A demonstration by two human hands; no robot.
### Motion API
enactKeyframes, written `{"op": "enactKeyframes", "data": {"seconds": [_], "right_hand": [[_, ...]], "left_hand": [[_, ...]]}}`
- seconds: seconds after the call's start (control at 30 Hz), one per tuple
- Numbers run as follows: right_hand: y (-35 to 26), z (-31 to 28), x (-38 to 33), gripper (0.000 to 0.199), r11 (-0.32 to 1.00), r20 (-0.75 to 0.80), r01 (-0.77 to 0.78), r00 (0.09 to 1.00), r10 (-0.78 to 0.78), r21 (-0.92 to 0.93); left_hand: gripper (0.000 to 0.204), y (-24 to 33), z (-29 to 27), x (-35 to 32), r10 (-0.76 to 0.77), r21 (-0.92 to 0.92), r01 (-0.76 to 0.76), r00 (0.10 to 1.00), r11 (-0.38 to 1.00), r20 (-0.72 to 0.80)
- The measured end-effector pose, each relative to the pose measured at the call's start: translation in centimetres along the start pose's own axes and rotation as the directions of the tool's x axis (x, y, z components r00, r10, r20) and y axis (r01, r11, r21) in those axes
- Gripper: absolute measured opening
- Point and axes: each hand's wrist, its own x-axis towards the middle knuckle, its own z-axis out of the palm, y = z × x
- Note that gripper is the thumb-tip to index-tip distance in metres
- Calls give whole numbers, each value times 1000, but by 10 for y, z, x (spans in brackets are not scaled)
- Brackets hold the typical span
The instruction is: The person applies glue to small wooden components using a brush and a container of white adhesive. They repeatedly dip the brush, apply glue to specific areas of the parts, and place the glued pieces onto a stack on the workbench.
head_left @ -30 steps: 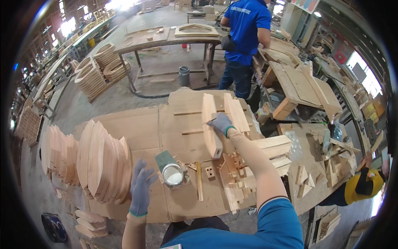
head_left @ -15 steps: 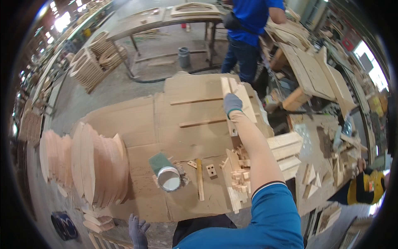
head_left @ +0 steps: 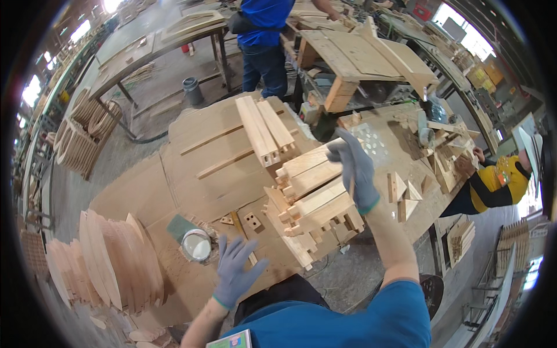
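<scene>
My left hand (head_left: 239,271), in a grey glove, hovers near the front of the cardboard, fingers spread and nothing in them. Also gloved, my right hand (head_left: 357,174) is over the right end of a stack of wooden rails with tenon ends (head_left: 316,182). Its fingers are stretched out; whether they touch the stack I cannot tell. Beyond the stack lie wooden bars with holes in their ends (head_left: 255,130), side by side across two thin strips (head_left: 229,162). A white-rimmed can of pale glue-like stuff (head_left: 196,246) stands beside a green pad (head_left: 178,227).
Curved wooden panels (head_left: 119,261) stand at the left of the cardboard (head_left: 130,194). A small drilled block (head_left: 252,221) lies near the can. One co-worker in blue (head_left: 264,52) stands beyond; another in yellow (head_left: 499,180) works at the right. Triangular wood pieces (head_left: 406,194) lie between.
My right hand has left the drilled bars and come back to the tenoned stack. My left hand has risen from the lower edge, spreading its fingers. The view has swung to the right.
</scene>
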Motion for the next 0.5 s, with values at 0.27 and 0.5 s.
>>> {"op": "enactKeyframes", "data": {"seconds": [0.27,0.5], "right_hand": [[-51,-41,-186,35,963,-230,-156,968,105,-220],[-74,-43,-252,33,900,-380,-403,868,319,-165]], "left_hand": [[87,36,107,192,382,375,-437,899,817,216],[101,62,164,258,3,442,-255,869,860,495]]}}
